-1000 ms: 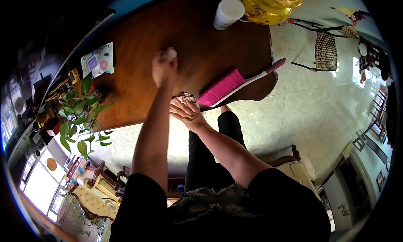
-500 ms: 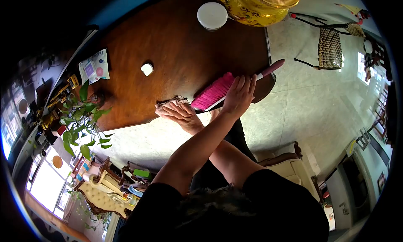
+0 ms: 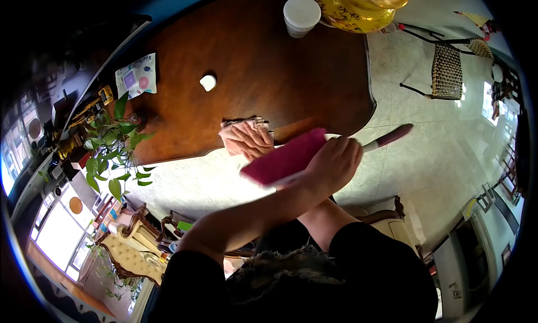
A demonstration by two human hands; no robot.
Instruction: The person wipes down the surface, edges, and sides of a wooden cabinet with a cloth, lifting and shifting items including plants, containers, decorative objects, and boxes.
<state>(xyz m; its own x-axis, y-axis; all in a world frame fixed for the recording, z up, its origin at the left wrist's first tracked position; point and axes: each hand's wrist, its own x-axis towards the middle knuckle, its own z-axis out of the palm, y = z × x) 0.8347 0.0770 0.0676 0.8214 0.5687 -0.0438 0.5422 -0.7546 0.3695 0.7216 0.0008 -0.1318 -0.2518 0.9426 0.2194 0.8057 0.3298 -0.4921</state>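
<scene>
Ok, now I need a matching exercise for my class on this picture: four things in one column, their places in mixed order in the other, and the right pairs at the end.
Things
1. Pink brush
2. Cloth
3. White-lidded tub
4. Woven chair

Places
A. Beside the shiny yellow vessel
B. On the floor, off to the side of the table
C. In the grip of the left hand
D. Under the right hand

Right pairs: 1-C, 2-D, 3-A, 4-B
</scene>
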